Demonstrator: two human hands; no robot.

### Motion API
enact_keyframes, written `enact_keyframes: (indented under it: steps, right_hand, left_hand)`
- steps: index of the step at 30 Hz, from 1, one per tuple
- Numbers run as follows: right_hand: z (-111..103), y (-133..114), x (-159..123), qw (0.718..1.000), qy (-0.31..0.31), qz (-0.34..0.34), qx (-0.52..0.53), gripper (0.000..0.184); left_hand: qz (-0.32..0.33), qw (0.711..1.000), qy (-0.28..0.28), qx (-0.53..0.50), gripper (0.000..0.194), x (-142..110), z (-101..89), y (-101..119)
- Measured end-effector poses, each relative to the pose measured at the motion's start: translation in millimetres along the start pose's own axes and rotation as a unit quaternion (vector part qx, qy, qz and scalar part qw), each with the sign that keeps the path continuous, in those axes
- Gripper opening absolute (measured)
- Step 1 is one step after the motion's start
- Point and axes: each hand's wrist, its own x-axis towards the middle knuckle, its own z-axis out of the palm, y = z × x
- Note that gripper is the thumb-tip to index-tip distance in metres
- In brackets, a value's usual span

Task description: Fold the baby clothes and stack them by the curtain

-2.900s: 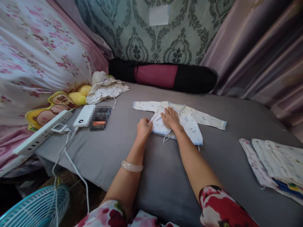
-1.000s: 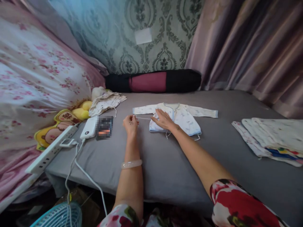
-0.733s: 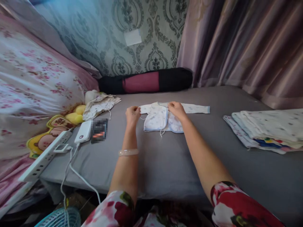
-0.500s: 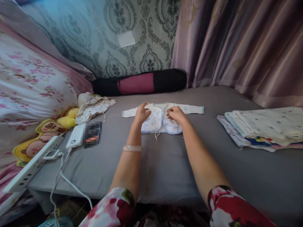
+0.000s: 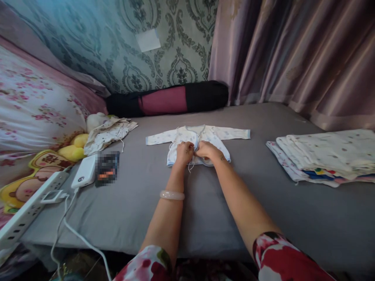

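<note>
In the head view, the small wrap-front shirt (image 5: 215, 137) lies spread on the grey-covered surface (image 5: 278, 210), ahead of the person. Its neckline is at 12 o'clock, its sleeves reach out towards 9 and 3 o'clock, and its hem is at 6 o'clock. A thin white tie (image 5: 190, 169) hangs past the hem, a little on the 7 o'clock side.

Both hands meet at the shirt's middle, over the front opening. The right hand (image 5: 208, 150) comes in from about 5 o'clock, its grip closed with fingers curled, apparently on the blue-trimmed front edge. The left hand (image 5: 184, 153) comes in from about 7 o'clock, fingers drawn together beside that edge; whether cloth or a tie sits between them, I cannot tell.

The step in hand looks to be close fingertip work where the front panels meet. From here, the next move calls for a light, sure pinch on the thin edge or tie, with the other hand steadying the panel, so that the body does not bunch and the sleeves stay straight. The loose tie could be trapped under the fabric.

Folded cloths (image 5: 331, 150) lie well apart at 3 o'clock from the shirt, and a white power bank (image 5: 84, 171) lies between 8 and 9.
</note>
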Motion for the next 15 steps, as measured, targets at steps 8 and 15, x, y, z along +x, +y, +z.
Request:
enact_keyframes:
  steps: [8, 15]
  right_hand:
    - [5, -3, 8, 0.999, 0.025, 0.006, -0.036, 0.035]
    - [-2, 30, 23, 0.974, 0.015, 0.064, 0.217, 0.01]
  left_hand:
    - [0.014, 1.0, -0.002, -0.004, 0.029, -6, 3.7, -4]
    - [0.001, 1.0, -0.01, 0.014, 0.033, -6, 10.3, -3]
